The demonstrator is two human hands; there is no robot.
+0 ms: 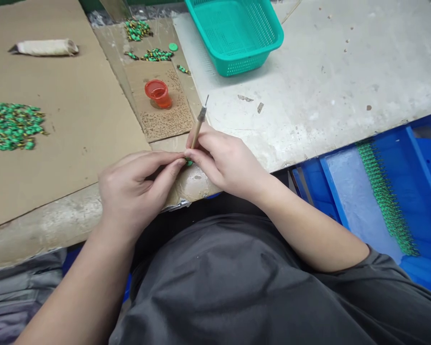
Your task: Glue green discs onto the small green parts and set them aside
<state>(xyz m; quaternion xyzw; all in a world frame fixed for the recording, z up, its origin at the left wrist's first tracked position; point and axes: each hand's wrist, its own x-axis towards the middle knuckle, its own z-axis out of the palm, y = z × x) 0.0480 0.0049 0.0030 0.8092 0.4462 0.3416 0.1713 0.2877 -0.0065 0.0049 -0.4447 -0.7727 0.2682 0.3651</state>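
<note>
My left hand (pixel 140 184) pinches a small green piece (pixel 188 162) between thumb and fingertips at the table's front edge. My right hand (pixel 224 155) meets it there, its thumb and finger touching the same piece. A thin brush-like tool (pixel 200 122) with a wooden handle is also held in my right hand, its fine tip pointing up and away. Most of the green piece is hidden by the fingertips. Just beyond the hands stands a small red cup (pixel 159 94) of liquid on a speckled cardboard piece (pixel 165 125).
A heap of green-and-gold pieces (pixel 16 125) and a wrapped cone (pixel 45 47) lie on cardboard (pixel 75 110) at left. Smaller piles (pixel 138 29) sit behind the cup. A teal basket (pixel 237 36) stands at the back. Blue trays (pixel 398 167) at lower right hold rows of green pieces (pixel 388 201).
</note>
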